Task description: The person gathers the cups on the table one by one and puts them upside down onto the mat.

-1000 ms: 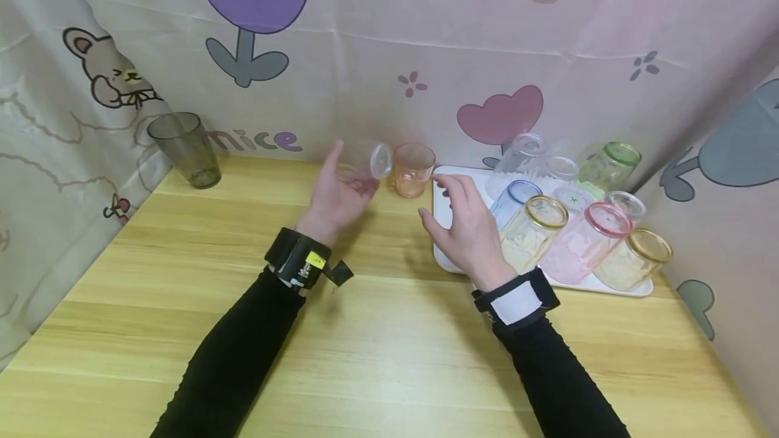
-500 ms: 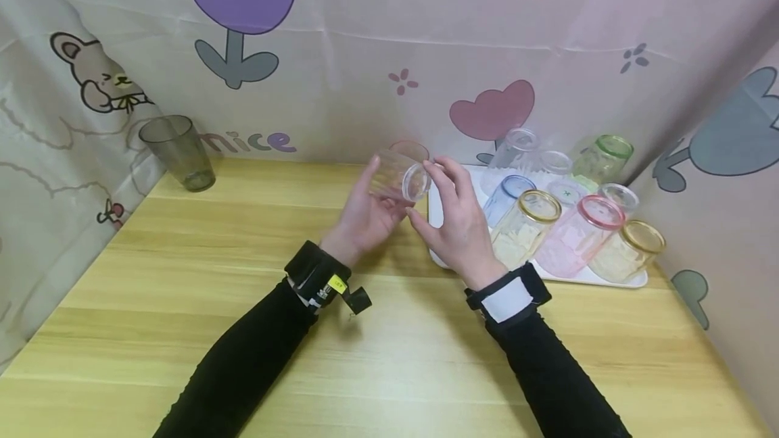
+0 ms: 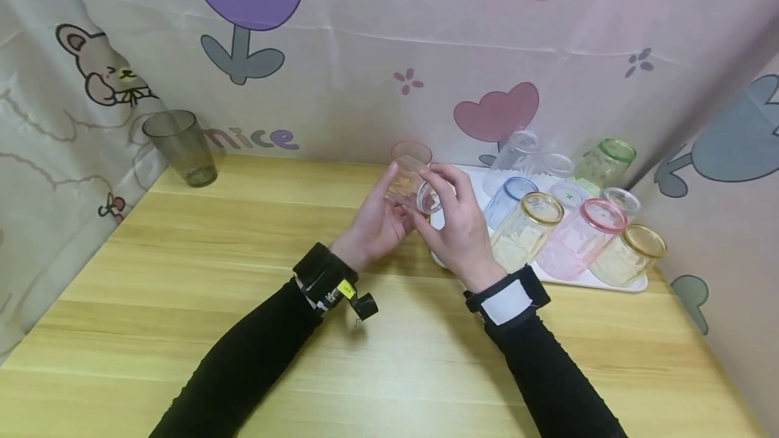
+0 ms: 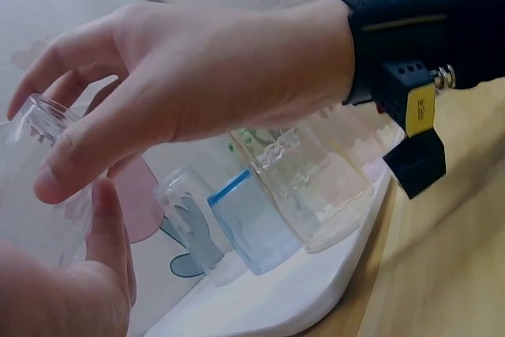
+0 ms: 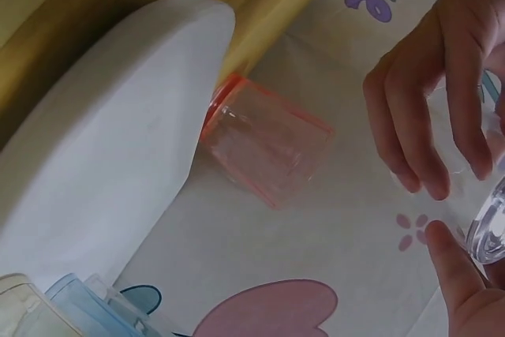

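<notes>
Between the two hands a clear glass [image 3: 404, 178] is tilted, its thick round end [image 3: 429, 199] facing right and down. My left hand [image 3: 379, 228] holds its side from the left, thumb on top and fingers beneath. My right hand [image 3: 461, 235] grips the thick end, thumb below and fingers above; the left wrist view shows this right hand [image 4: 173, 76] curved around the glass. Just behind stands an orange-tinted glass [image 3: 411, 149], partly hidden in the head view; the right wrist view shows more of that orange glass [image 5: 268, 144].
On the right, a white tray [image 3: 443, 225] bears several upside-down glasses, among them a blue glass [image 3: 511, 201], a pink glass [image 3: 578, 242] and a green-rimmed glass [image 3: 607, 161]. A tall grey glass [image 3: 182, 147] stands at the back left. A patterned curtain [image 3: 353, 86] hangs behind the wooden table [image 3: 243, 235].
The left hand has carried the clear glass rightward, in front of the orange glass. The right hand has come to grip its thick end, and the glass now tilts further down.
</notes>
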The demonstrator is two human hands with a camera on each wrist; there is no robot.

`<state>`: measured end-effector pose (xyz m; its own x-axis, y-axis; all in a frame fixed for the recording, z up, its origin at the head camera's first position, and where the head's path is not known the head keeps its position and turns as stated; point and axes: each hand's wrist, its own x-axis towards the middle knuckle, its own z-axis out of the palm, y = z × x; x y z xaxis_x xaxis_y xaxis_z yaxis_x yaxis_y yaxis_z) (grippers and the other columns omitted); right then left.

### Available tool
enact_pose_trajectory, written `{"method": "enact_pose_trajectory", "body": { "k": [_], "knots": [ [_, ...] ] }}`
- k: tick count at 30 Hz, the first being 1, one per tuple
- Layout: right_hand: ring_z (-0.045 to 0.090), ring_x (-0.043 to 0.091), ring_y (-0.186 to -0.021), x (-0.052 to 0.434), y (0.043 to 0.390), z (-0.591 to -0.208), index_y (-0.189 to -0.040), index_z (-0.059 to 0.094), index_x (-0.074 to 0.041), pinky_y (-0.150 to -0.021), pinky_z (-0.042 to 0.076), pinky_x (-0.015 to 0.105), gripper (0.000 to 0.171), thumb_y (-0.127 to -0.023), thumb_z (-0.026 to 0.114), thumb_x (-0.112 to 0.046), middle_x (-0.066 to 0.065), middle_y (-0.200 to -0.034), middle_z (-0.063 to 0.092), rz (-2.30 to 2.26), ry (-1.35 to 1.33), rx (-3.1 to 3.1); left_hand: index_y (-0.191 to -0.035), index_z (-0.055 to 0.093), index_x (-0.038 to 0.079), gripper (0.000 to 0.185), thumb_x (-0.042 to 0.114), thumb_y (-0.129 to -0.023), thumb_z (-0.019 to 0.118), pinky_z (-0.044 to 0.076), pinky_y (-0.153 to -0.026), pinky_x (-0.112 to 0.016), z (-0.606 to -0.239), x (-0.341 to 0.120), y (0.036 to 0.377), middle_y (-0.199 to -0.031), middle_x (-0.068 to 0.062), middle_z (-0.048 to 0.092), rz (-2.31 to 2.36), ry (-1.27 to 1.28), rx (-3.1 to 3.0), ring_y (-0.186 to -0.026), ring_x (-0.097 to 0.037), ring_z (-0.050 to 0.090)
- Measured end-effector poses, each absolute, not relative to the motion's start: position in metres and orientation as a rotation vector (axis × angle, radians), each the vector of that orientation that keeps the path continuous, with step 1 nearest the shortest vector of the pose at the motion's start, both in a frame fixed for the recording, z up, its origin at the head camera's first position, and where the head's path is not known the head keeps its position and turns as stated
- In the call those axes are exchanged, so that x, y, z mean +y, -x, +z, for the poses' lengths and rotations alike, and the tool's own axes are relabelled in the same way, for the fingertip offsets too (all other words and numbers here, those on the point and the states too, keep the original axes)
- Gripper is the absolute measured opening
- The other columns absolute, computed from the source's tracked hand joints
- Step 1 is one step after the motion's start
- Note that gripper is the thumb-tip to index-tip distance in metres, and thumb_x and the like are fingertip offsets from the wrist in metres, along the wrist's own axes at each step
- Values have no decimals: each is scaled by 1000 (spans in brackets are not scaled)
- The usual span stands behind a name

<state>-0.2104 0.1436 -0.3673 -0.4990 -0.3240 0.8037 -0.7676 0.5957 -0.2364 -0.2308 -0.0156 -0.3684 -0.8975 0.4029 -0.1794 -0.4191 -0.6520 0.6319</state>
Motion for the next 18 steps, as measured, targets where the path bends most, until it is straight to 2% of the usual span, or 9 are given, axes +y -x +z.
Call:
{"method": "enact_pose_trajectory", "body": {
  "k": [4, 9, 11, 15, 16, 18],
  "knots": [
    [58, 36, -125, 145, 209, -362, -137, 55, -1, -100, 55, 44, 62, -83, 86, -6, 24, -136, 53, 751, -863, -2080, -150, 38, 15, 66, 61, -104, 49, 58, -73, -16, -367, -16, 229, -117, -7, 56, 2491, 3, 956, -87, -11, 64],
    [58, 36, -122, 147, 206, -351, -136, 57, 0, -98, 54, 41, 62, -82, 86, -4, 24, -134, 55, 781, -833, -2026, -131, 44, 8, 63, 65, -103, 46, 59, -79, -19, -366, -16, 227, -107, -7, 56, 2450, -105, 1002, -85, -12, 61],
    [59, 35, -119, 149, 205, -344, -135, 58, 0, -96, 54, 39, 61, -81, 87, -4, 23, -134, 56, 794, -813, -2003, -130, 46, 7, 68, 68, -99, 51, 59, -84, -22, -367, -16, 226, -110, -9, 57, 2439, -174, 1041, -90, -14, 63],
    [59, 35, -115, 154, 204, -324, -135, 59, 1, -90, 53, 37, 60, -82, 86, -8, 22, -133, 56, 784, -769, -1999, -138, 44, 3, 91, 69, -82, 71, 56, -101, -32, -369, -14, 225, -129, -15, 57, 2437, -251, 1126, -111, -23, 65],
    [60, 35, -114, 155, 205, -319, -135, 58, 2, -89, 53, 38, 60, -83, 86, -9, 23, -133, 56, 769, -756, -2013, -139, 43, -1, 93, 67, -83, 71, 53, -106, -36, -370, -13, 225, -133, -18, 56, 2428, -263, 1163, -117, -27, 63],
    [60, 35, -110, 158, 206, -306, -136, 57, 4, -87, 54, 40, 60, -85, 84, -12, 25, -133, 55, 734, -735, -2061, -142, 40, -7, 86, 57, -93, 70, 50, -111, -43, -372, -12, 225, -139, -22, 53, 2383, -281, 1290, -124, -33, 60]
  ]
}}
